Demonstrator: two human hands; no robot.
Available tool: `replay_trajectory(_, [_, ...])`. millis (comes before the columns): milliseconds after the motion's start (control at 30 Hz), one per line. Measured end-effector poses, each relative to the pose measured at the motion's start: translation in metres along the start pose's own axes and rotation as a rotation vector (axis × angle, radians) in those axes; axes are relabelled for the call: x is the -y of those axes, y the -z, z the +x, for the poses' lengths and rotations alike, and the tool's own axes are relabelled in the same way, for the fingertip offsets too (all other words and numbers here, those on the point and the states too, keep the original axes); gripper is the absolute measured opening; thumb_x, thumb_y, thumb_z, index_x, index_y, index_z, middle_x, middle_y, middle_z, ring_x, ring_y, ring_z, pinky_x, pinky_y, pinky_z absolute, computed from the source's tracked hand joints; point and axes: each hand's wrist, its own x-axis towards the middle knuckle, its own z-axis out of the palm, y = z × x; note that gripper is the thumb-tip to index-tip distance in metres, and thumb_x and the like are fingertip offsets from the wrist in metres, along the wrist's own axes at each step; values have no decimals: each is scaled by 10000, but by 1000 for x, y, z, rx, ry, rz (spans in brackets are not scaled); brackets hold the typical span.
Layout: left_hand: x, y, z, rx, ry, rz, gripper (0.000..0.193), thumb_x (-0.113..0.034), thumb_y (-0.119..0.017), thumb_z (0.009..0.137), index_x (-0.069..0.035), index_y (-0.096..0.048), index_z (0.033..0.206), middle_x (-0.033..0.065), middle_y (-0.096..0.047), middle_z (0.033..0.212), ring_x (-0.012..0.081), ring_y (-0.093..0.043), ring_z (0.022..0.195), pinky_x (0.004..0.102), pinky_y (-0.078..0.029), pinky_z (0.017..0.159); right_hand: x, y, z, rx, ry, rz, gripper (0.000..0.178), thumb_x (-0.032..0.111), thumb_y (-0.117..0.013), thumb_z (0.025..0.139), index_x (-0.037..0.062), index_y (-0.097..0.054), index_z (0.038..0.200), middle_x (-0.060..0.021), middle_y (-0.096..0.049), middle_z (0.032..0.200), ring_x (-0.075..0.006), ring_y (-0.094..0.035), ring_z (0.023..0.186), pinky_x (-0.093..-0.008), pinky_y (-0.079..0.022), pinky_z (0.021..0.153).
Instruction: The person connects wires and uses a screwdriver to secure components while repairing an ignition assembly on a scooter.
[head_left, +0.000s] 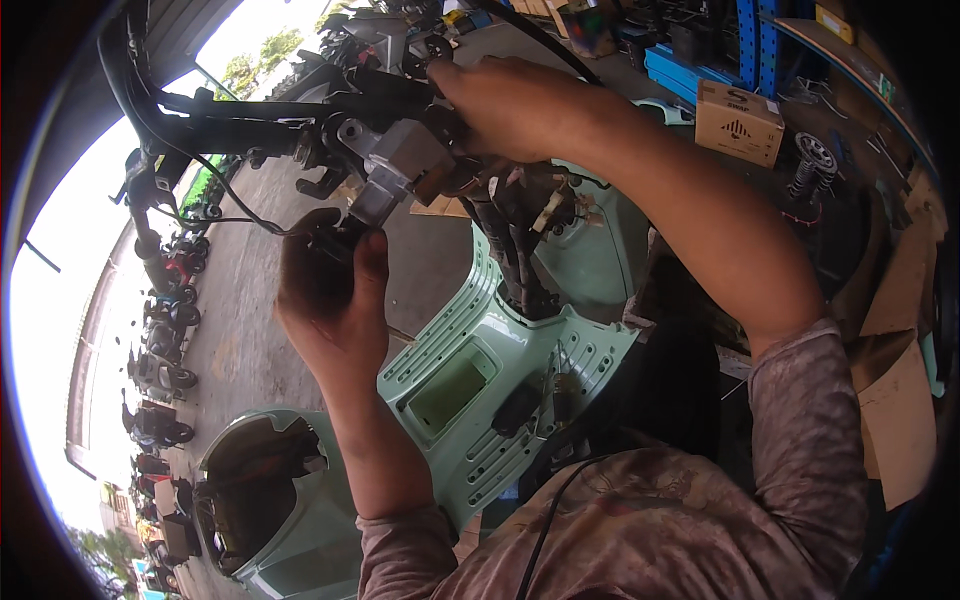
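A grey metal lock housing, which looks like an ignition lock, sits on the black frame of a partly stripped scooter. My left hand is closed around a dark part at the housing's lower end, thumb toward the housing. Its fingers are in shadow. Reaching across from the right, my right hand bends over the far side of the frame beside the housing. Its fingertips and whatever they grip are mostly hidden. Dark wiring hangs below, with a pale connector near it.
Below lies the mint-green floorboard, a dark part resting on it. A green body shell stands at lower left. Parked scooters line the left. At right are a cardboard box, a coil spring and blue shelving.
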Motion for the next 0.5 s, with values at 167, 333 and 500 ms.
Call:
replay_trajectory(167, [-2, 0, 2, -23, -42, 35, 346, -236, -748, 832, 18, -615, 1025, 58, -681, 763, 86, -598, 674, 238, -477, 635, -3, -6, 14, -15, 84, -196, 319, 277, -696, 780, 17, -648, 958, -177, -671, 965, -339, -662, 940, -418, -527, 831])
replay_trajectory(333, [-1, 1, 4, -21, -66, 41, 326, -231, -746, 827, 10, -622, 1008, 64, -680, 751, 94, -605, 666, 244, -481, 640, -1, -10, 13, -18, 44, -190, 317, 288, -676, 789, 37, -663, 981, -150, -681, 992, -319, -657, 972, -404, -523, 841])
replay_trajectory(500, [-5, 0, 1, 3, -26, 47, 329, -243, -745, 828, 6, -619, 1004, 61, -678, 751, 89, -599, 664, 238, -474, 635, -32, 15, 13, 330, 110, 185, 410, 260, -626, 824, 55, -607, 1179, -121, -665, 1103, -244, -642, 1032, -353, -498, 898])
